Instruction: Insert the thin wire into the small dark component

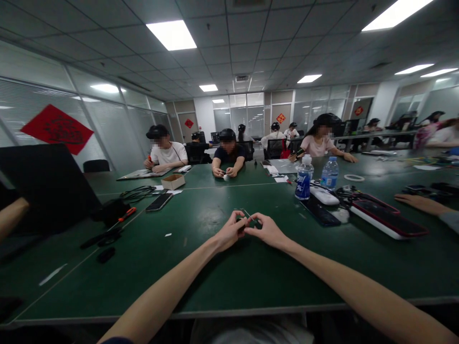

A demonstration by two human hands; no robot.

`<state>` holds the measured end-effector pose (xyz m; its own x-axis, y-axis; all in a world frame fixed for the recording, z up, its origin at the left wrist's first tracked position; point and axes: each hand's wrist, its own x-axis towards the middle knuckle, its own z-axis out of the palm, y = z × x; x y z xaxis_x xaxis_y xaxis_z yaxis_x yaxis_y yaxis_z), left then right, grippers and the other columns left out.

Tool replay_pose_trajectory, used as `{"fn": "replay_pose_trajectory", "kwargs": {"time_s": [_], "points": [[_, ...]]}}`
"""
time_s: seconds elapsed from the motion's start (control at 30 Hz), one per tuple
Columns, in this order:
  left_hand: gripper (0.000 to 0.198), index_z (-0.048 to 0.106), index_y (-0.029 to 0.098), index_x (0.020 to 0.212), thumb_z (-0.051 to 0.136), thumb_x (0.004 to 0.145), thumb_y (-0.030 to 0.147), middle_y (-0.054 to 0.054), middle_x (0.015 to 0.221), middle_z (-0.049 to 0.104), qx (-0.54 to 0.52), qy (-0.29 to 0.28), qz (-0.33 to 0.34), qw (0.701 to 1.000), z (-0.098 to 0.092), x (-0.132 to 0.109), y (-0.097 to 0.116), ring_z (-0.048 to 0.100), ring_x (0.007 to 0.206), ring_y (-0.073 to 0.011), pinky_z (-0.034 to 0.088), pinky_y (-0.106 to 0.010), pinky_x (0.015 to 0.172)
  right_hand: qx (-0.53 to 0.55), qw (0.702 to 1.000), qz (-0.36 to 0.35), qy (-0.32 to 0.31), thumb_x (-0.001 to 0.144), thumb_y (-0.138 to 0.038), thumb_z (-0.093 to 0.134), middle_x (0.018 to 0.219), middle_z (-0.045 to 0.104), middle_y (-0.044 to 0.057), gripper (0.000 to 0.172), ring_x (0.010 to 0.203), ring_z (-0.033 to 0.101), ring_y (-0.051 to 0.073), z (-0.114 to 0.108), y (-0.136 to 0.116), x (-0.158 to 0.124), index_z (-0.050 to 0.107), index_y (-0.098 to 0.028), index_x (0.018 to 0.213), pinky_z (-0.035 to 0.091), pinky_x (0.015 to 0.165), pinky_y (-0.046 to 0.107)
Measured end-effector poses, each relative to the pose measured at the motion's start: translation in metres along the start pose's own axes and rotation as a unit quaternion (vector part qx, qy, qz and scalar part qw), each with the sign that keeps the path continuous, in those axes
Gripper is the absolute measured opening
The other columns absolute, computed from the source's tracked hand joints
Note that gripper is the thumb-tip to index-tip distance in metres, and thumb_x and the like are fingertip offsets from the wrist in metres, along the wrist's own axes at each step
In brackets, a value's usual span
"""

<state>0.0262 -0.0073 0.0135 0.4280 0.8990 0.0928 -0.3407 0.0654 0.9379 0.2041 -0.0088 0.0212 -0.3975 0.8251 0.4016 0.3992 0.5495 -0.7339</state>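
Note:
Both my arms reach forward over a green table (222, 277). My left hand (230, 232) and my right hand (266, 229) meet at the table's middle, fingers curled and pinched together. Between the fingertips sits a small dark object (244, 222) with a thin wire or strip sticking up from it; it is too small to name. Both hands rest just above the table top.
Two water bottles (304, 180), a white remote (324, 196) and dark phones (389, 219) lie to the right. A black phone (159, 201), a small cardboard box (173, 181), cables and a red-handled tool (126, 214) lie to the left. Several seated people work across the table; another person's hand (412, 201) rests at right.

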Motion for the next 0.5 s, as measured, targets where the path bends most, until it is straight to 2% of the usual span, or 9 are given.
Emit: {"fn": "replay_pose_trajectory", "kwargs": {"time_s": [0.17, 0.3, 0.5], "points": [[0.026, 0.057, 0.013, 0.104, 0.047, 0.082, 0.024, -0.011, 0.102, 0.058, -0.034, -0.024, -0.018, 0.999, -0.0046, 0.0047, -0.0007, 0.056, 0.082, -0.0152, 0.042, -0.025, 0.067, -0.006, 1.000, -0.014, 0.023, 0.071, -0.042, 0.065, 0.089, 0.062, 0.002, 0.038, 0.074, 0.055, 0.014, 0.0005, -0.0001, 0.0009, 0.059, -0.017, 0.098, 0.040, 0.079, 0.031], [0.027, 0.061, 0.008, 0.102, 0.048, 0.082, 0.021, -0.015, 0.108, 0.059, -0.040, -0.028, -0.005, 0.999, -0.0020, 0.0050, -0.0015, 0.057, 0.093, -0.0195, 0.042, -0.029, 0.081, -0.023, 0.999, -0.021, 0.024, 0.072, -0.040, 0.064, 0.090, 0.063, 0.002, 0.034, 0.072, 0.055, 0.014, 0.0003, 0.0004, 0.0002, 0.059, -0.017, 0.097, 0.041, 0.069, 0.027], [0.037, 0.061, 0.007, 0.106, 0.048, 0.086, 0.035, -0.019, 0.110, 0.059, -0.054, -0.017, -0.020, 0.998, 0.0018, 0.0024, 0.0022, 0.057, 0.098, -0.0220, 0.039, -0.033, 0.090, -0.061, 0.997, -0.022, 0.050, 0.073, -0.034, 0.062, 0.084, 0.063, 0.000, 0.025, 0.069, 0.055, 0.013, -0.0012, -0.0020, -0.0004, 0.062, -0.018, 0.092, 0.040, 0.064, 0.025]]}}
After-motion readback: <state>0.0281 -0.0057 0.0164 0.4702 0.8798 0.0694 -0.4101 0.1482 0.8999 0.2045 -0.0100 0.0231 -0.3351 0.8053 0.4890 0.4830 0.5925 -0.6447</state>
